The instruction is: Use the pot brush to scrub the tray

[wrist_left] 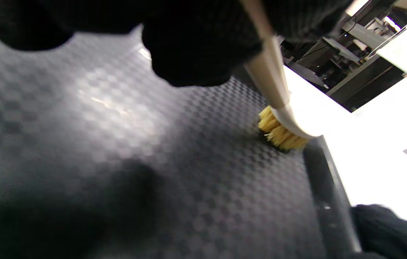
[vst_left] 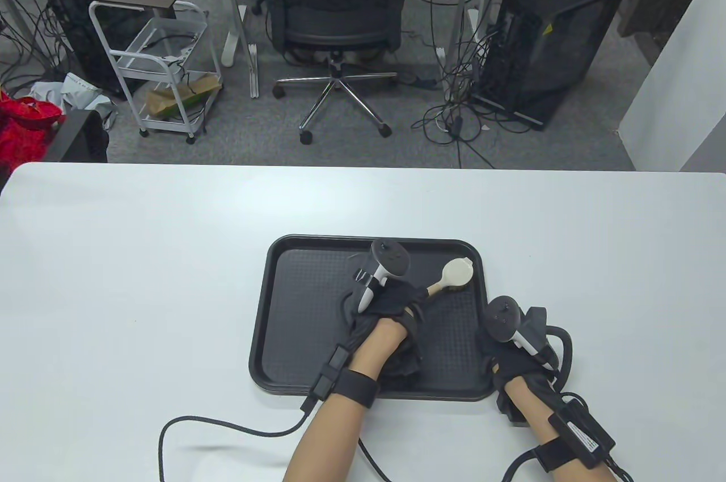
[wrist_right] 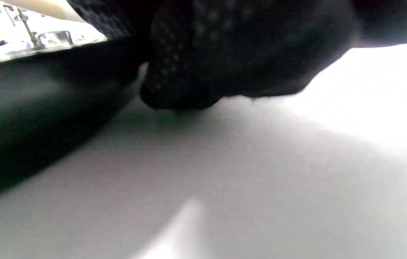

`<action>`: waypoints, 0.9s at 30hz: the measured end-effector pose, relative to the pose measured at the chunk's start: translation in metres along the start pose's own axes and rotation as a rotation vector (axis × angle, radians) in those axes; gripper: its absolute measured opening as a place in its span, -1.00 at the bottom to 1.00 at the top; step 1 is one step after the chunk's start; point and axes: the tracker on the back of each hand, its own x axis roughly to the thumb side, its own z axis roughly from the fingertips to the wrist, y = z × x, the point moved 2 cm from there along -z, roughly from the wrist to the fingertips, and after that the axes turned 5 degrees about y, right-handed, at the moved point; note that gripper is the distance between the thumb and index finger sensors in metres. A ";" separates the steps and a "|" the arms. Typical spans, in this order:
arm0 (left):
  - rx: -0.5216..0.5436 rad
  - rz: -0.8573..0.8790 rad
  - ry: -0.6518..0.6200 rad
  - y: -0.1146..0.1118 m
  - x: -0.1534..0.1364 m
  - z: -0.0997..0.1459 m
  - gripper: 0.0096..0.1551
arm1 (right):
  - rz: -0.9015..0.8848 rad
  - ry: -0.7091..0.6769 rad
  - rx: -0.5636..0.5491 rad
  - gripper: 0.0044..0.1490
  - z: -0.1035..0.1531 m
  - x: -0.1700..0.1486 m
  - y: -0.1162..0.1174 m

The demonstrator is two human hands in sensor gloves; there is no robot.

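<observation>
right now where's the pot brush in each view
Table view: pot brush right of centre, head near the tray's far right corner.
Left wrist view: upper right, bristles down on the tray floor.
Right wrist view: only a pale sliver, top left, probably its handle.
Shared landmark: the tray's right rim.

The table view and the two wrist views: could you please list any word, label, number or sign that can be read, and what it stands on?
No text can be read in any view.
Yellow warning stickers on the two computer towers: signs only, too small to read.
White label on the right wrist strap unit: print too small to read.
The tray, the pot brush and the table: no marking visible.
</observation>
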 end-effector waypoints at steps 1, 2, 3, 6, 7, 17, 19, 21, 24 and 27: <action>0.012 -0.023 -0.005 0.001 0.000 0.001 -0.30 | 0.000 0.000 0.000 -0.25 0.000 0.000 0.000; 0.022 -0.040 0.002 0.003 -0.002 0.002 -0.30 | 0.001 0.000 0.000 -0.25 0.000 0.000 0.000; 0.027 -0.046 0.007 0.005 -0.003 0.002 -0.30 | 0.002 0.001 -0.001 -0.25 0.000 0.000 0.000; 0.018 -0.050 0.026 0.010 -0.013 0.002 -0.30 | 0.002 0.001 -0.002 -0.25 0.000 0.000 0.000; 0.007 -0.046 0.032 0.013 -0.017 0.001 -0.30 | 0.001 0.001 -0.001 -0.25 0.000 0.000 0.000; -0.006 -0.033 0.097 0.038 -0.065 -0.002 -0.29 | 0.007 0.003 -0.003 -0.25 0.001 0.000 0.000; -0.003 -0.023 0.104 0.042 -0.074 -0.003 -0.29 | 0.008 0.003 -0.004 -0.25 0.000 0.000 0.000; -0.006 -0.014 0.115 0.047 -0.084 -0.003 -0.29 | 0.005 0.003 -0.002 -0.25 0.000 0.000 0.000; 0.002 0.000 0.137 0.055 -0.100 -0.004 -0.29 | 0.008 0.003 -0.004 -0.25 0.001 0.001 0.000; 0.007 0.012 0.156 0.062 -0.115 -0.004 -0.29 | 0.006 0.003 -0.003 -0.25 0.000 0.000 0.000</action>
